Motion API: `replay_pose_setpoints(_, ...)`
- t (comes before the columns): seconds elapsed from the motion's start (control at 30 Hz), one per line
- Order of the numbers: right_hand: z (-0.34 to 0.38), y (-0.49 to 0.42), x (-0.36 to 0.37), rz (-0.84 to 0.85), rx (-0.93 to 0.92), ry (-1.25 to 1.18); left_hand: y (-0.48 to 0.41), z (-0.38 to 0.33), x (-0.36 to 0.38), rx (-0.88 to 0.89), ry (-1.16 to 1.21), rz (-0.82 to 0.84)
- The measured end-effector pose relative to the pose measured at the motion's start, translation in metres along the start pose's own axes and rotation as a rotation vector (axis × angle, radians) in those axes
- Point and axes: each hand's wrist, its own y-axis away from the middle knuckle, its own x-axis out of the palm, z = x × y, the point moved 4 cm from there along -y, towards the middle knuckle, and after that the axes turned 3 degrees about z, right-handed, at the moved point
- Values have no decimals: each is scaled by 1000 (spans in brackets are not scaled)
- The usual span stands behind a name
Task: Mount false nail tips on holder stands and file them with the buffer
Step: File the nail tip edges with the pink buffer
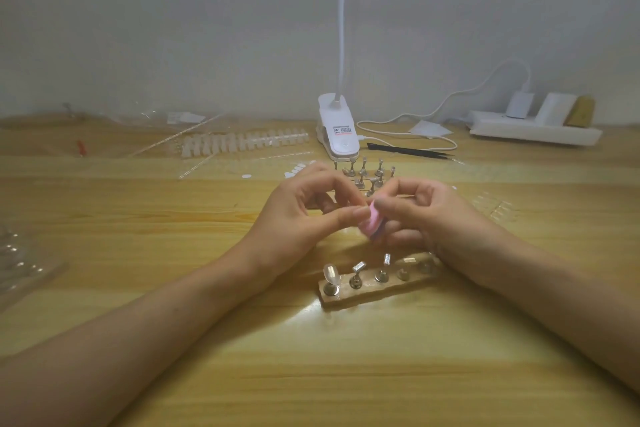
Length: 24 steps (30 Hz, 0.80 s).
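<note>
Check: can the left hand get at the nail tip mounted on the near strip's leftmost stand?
Probably yes. The left hand is just behind the nail tip with nothing standing between them, though its fingers are curled at the pink buffer.

**One head camera, facing forward and down**

A single wide-angle view covers the whole scene. The camera sits on the person's head and looks forward and down over the wooden surface (pixel 173 357). It is near the work: both forearms run in from the lower corners, and the left hand (pixel 298 215) and right hand (pixel 427 215) meet just below the centre of the frame. The far wall (pixel 173 28) fills the upper third.
</note>
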Motion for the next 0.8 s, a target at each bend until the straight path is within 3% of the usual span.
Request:
replay_pose_setpoints(0.17,0,0,3,45,24,16,-1,-1,-1,-4,-13,-4)
replay_pose_setpoints(0.27,0,1,-2,-19,12,-23,1,0,0,-14,-30,19)
replay_pose_setpoints(0.57,1,3,3,69,29,17,1,-2,1,-10,-43,17)
replay_pose_setpoints(0.67,1,2,-3,-17,7,-49,1,-2,0,-7,-49,10)
replay_pose_setpoints(0.8,1,3,4,92,24,18,1,-1,-2,-4,-49,-28)
